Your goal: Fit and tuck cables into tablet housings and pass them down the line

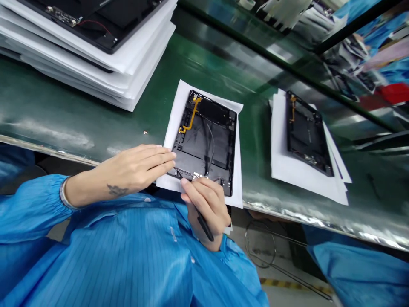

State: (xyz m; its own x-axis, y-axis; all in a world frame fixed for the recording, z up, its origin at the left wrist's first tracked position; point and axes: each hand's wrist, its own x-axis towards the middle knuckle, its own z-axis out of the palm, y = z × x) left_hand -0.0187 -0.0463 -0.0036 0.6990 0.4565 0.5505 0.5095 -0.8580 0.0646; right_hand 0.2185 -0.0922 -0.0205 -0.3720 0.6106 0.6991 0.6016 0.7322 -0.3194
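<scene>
A black tablet housing with its inside facing up lies on white paper at the table's front edge. An orange flex cable runs along its upper left, and a grey wire crosses its middle. My left hand lies flat, fingers stretched, the tips on the housing's lower left edge. Gripped in my right hand is a slim black tweezers-like tool. Its tip reaches the housing's lower edge, near a small white circuit board. My fingers partly cover that edge.
At the upper left rises a stack of housings between white paper sheets. To the right, another housing rests on paper. A dark rail runs behind the green table. A blue sleeve of another person shows at lower right.
</scene>
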